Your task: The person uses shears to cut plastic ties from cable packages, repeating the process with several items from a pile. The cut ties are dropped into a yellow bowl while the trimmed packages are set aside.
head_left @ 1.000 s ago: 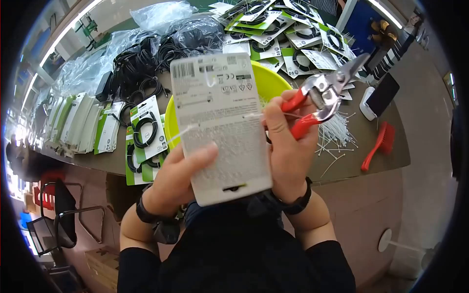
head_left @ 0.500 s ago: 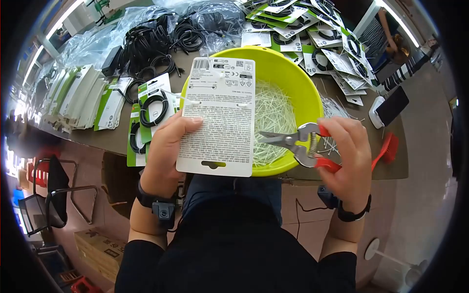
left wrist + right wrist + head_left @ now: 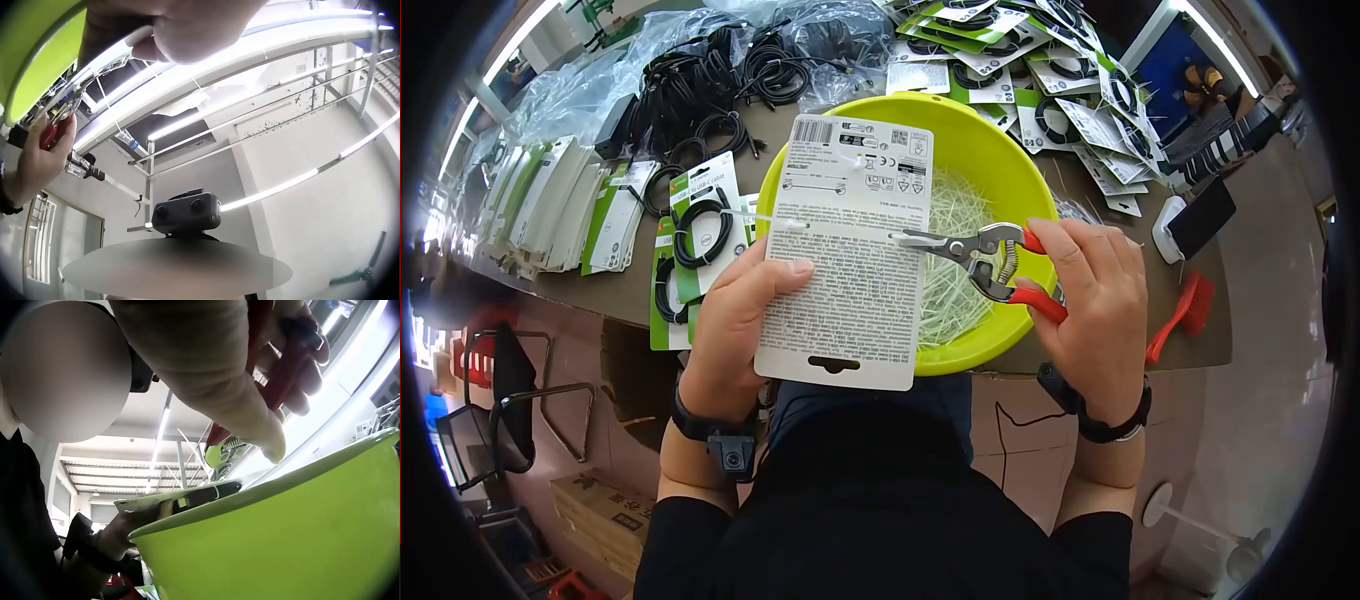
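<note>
In the head view the left hand (image 3: 735,315) grips a white printed card (image 3: 845,250) by its left edge, thumb on the printed face. A white tie (image 3: 752,216) sticks out past the card's left side. Red-handled cutters (image 3: 990,262) are held by the right hand (image 3: 1092,310), their blade tips at the small white tie piece near the card's right edge. Whether the blades touch it, I cannot tell. The right wrist view shows a black connector (image 3: 209,494) on the card's other side.
Beneath the card stands a yellow-green basin (image 3: 1015,190) holding white ties (image 3: 960,270). Carded cables (image 3: 1055,120) are heaped behind it; black cables (image 3: 690,85) and stacked cards (image 3: 550,205) lie left. A red brush (image 3: 1193,305) and a phone (image 3: 1205,215) sit right.
Since the earliest frame, the cutters have swung round from pointing away to pointing left at the card. Over the last half second they have moved left and slightly up to its right edge.
</note>
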The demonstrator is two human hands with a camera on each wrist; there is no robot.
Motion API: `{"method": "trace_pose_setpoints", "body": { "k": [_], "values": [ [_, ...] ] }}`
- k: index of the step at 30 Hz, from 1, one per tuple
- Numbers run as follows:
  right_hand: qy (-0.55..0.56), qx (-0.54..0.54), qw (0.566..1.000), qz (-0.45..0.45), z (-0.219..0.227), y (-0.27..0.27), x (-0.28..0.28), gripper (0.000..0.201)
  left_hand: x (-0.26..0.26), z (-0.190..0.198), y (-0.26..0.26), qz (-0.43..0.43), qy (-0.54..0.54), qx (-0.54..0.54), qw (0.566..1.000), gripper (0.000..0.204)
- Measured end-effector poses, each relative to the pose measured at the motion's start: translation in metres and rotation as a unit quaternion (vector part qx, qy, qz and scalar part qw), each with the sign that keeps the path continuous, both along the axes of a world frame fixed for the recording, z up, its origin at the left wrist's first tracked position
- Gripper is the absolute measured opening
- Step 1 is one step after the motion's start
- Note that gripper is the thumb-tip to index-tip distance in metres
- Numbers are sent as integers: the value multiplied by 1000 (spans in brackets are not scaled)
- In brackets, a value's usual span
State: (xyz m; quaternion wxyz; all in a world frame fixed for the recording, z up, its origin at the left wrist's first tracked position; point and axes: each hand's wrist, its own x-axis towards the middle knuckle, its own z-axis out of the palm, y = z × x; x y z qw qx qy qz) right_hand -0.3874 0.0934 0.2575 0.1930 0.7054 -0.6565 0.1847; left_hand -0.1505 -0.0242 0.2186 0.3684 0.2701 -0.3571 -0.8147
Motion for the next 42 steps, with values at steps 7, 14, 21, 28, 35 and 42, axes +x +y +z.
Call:
{"method": "trace_pose_setpoints", "body": {
  "k": [7, 14, 21, 28, 35, 42],
  "values": [
    [-58, 85, 994, -18, -8, 7, -7, 48, -1, 6, 4, -15, -20, -14, 1000, 45],
    [-59, -97, 993, -28, 12, -1, -13, 43, -2, 16, 11, -70, -50, -50, 995, 46],
    [11, -49, 999, -6, 13, -4, -11, 47, -4, 25, 20, -122, -89, -49, 987, 48],
    [-12, -17, 1000, -19, 9, -2, -9, 45, -5, 29, 25, -127, -102, -53, 985, 49],
    [-211, -9, 977, 6, 2, -3, -13, 43, -9, 28, 18, -121, -72, -57, 988, 49],
    [-1, -36, 998, 45, 13, -5, 5, 45, -16, 31, 20, -144, -67, -44, 986, 49]
  ]
}}
